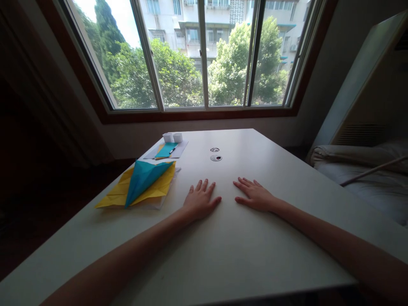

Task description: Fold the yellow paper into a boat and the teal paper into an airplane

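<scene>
My left hand (201, 199) lies palm down on the white table (242, 250), fingers spread, holding nothing. Across a small gap, my right hand (254, 194) rests flat the same way, its fingers pointing left and away from me. Nearest to my left hand, on its left, is a folded blue paper (143, 178) with creases, lying over creased yellow paper (159, 187). White sheets show beneath the yellow paper. Two small round discs (216, 158) with dark markings sit on the tabletop beyond my hands.
At the far left of the table are two small white containers (177, 137), a flat blue sheet (167, 150) and a pen (173, 150) on white paper. A window (204, 108) is behind the table. A cushioned seat (360, 178) stands to the right.
</scene>
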The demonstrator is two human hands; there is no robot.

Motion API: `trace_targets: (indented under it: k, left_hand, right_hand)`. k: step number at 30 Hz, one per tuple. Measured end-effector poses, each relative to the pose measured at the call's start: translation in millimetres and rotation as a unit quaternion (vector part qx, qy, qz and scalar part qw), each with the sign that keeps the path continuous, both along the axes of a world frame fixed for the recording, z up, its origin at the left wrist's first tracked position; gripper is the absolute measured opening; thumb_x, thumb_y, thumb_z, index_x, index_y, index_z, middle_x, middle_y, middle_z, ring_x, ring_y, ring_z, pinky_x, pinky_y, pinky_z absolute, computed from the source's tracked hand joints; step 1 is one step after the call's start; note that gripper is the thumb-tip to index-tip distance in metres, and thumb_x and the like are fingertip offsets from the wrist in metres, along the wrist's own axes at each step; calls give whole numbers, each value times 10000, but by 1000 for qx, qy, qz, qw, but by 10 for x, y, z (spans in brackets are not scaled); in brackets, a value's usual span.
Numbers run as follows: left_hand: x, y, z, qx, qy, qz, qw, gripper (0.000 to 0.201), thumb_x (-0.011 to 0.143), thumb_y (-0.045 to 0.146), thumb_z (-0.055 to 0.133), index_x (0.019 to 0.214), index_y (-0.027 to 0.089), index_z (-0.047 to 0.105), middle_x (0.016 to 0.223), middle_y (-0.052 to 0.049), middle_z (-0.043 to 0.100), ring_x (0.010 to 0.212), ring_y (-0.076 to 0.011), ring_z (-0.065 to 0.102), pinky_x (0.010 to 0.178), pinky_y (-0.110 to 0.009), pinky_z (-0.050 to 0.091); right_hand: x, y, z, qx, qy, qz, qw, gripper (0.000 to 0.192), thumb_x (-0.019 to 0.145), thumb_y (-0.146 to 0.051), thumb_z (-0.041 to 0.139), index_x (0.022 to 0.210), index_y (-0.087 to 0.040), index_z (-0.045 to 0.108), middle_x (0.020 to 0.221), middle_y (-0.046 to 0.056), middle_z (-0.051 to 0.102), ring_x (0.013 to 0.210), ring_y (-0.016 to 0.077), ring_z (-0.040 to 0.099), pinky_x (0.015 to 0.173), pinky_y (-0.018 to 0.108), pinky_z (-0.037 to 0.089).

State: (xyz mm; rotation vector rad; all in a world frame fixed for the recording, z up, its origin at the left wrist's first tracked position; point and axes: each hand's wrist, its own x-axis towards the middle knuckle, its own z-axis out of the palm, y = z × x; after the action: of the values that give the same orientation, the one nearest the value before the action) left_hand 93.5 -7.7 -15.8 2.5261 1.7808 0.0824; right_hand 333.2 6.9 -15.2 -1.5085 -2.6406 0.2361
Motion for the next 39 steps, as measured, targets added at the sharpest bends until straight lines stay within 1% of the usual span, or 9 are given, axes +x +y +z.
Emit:
trace_targets:
  k: [6,13,19,26,39]
  left_hand:
    - [4,13,-37,2,-4,2,1000,732,804,688,139,1397,263,204,1469,-87,151,1337,-304,113,1031,-513,162]
    - [0,-28,-57,-3,-12,6,1000,719,808,682,162,1394,269,208,1471,-79,151,1338,-300,109,1034,-505,153]
    - [-3,-40,-51,-2,-13,3,1000,717,807,682,156,1394,273,206,1470,-84,154,1337,-300,116,1032,-510,155]
    - [4,-41,-38,0,-10,1,1000,725,807,684,151,1394,261,212,1466,-95,163,1334,-302,131,1029,-509,167]
    - [18,-46,-39,-2,-11,2,1000,701,817,666,177,1392,268,214,1468,-78,165,1336,-301,118,1032,-504,155]
  right_hand:
    - [9,2,-14,-7,4,3,1000,785,772,-714,228,1396,-239,235,1461,86,183,1335,262,170,1066,469,126]
    - [3,-24,-45,-7,-2,2,1000,776,776,-709,231,1398,-245,226,1465,78,173,1336,270,163,1065,462,123]
    - [-4,-48,-25,-6,-7,3,1000,790,772,-715,224,1396,-232,235,1461,86,185,1334,271,171,1063,462,136]
    - [14,-34,-43,-5,-1,6,1000,780,778,-706,231,1397,-232,230,1464,90,172,1333,272,173,1060,471,135]
    - [26,-27,-53,-4,-1,4,1000,775,774,-710,234,1395,-247,235,1464,80,178,1331,271,180,1062,462,132]
